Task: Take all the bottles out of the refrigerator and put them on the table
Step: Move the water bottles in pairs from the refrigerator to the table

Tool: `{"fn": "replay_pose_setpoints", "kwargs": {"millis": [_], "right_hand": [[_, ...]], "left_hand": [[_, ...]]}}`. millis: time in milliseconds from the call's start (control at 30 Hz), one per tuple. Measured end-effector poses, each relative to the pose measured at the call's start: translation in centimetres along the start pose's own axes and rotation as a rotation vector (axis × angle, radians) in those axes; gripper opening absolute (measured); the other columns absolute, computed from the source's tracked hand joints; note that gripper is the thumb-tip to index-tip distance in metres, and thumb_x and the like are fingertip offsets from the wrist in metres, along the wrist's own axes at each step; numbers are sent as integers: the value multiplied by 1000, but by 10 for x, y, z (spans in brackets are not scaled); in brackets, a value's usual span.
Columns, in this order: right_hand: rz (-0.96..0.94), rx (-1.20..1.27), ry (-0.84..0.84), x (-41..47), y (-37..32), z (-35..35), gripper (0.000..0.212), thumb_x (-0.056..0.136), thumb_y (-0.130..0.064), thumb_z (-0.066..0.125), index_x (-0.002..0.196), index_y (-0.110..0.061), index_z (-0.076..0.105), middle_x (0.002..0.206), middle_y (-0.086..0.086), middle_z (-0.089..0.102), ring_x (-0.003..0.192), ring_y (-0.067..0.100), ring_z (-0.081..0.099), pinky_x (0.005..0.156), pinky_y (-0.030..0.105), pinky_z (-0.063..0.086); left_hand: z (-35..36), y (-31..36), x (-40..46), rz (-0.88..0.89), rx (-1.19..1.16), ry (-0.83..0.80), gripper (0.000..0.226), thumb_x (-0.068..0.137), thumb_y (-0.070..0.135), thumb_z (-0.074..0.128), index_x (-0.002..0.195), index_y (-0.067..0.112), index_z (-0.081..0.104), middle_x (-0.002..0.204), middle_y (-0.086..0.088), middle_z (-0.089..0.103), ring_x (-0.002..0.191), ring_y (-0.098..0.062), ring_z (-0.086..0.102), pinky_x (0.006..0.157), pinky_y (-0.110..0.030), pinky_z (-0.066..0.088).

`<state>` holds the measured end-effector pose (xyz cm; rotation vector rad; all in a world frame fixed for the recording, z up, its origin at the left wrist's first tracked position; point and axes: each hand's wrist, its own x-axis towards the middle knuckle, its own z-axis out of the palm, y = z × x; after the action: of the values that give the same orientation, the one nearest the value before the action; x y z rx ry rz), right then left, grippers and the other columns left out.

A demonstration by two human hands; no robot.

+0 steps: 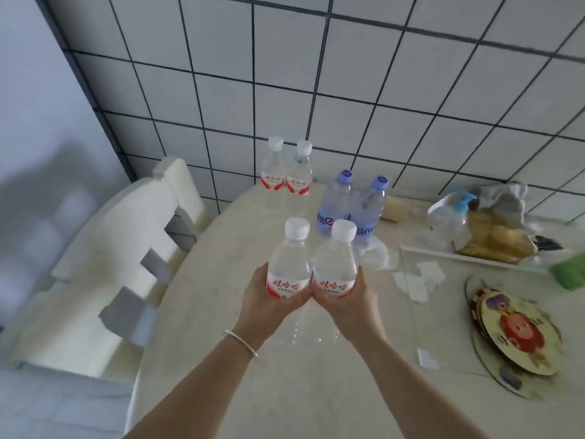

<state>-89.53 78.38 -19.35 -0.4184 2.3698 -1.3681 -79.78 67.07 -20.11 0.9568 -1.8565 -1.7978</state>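
My left hand (269,307) grips a clear water bottle (289,261) with a white cap and red label. My right hand (348,304) grips a second one of the same kind (336,264). Both are upright, side by side and touching, over the beige marble table (253,391). I cannot tell whether their bases touch the top. Two more red-label bottles (286,167) stand at the table's far edge by the wall. Two purple-cap, purple-label bottles (351,205) stand just beyond the held pair. The refrigerator is out of view.
A white chair (104,248) is at the table's left. On the right lie round cartoon-print mats (519,335), a plastic bag with food and a blue-capped bottle (474,220), a green object (569,270) and a glass sheet. Tiled wall stands behind.
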Motion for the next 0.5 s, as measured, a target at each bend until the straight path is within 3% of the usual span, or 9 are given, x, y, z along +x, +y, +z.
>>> {"fn": "replay_pose_setpoints", "kwargs": {"millis": [67,167,300,400,500], "right_hand": [[-32,-55,-8,33,-6,16,53,57,-50,80,93,-32,45,80,-14,62,77,12,63,68,37,54],[-84,-24,31,76,-12,37,60,59,-38,83,109,-31,49,83,-21,58,78,-2,57,68,24,47],[-89,4,62,117,-18,59,72,62,-30,84,122,-25,45,90,-18,55,87,11,55,72,26,43],[-111,4,92,137,-18,73,69,63,-24,84,119,-21,44,82,-25,45,84,11,49,66,21,40],[-137,-8,86,149,-19,85,64,61,-27,85,111,-24,45,83,-22,46,86,9,48,72,23,40]], "left_hand": [[-7,-3,33,4,48,57,47,48,39,89,85,35,61,90,3,70,78,-4,68,64,-18,52],[-15,-5,79,59,220,123,49,56,27,89,88,34,53,103,-5,64,92,-20,62,79,-31,51],[-23,-14,131,170,351,190,66,54,19,90,111,6,60,108,-11,64,100,-26,59,86,-34,48],[-27,-23,161,170,340,206,70,54,27,90,116,11,59,113,-8,66,103,-24,61,92,-39,50],[-29,-24,183,147,292,205,66,57,42,85,115,23,59,114,2,67,105,-16,62,94,-38,51]]}}
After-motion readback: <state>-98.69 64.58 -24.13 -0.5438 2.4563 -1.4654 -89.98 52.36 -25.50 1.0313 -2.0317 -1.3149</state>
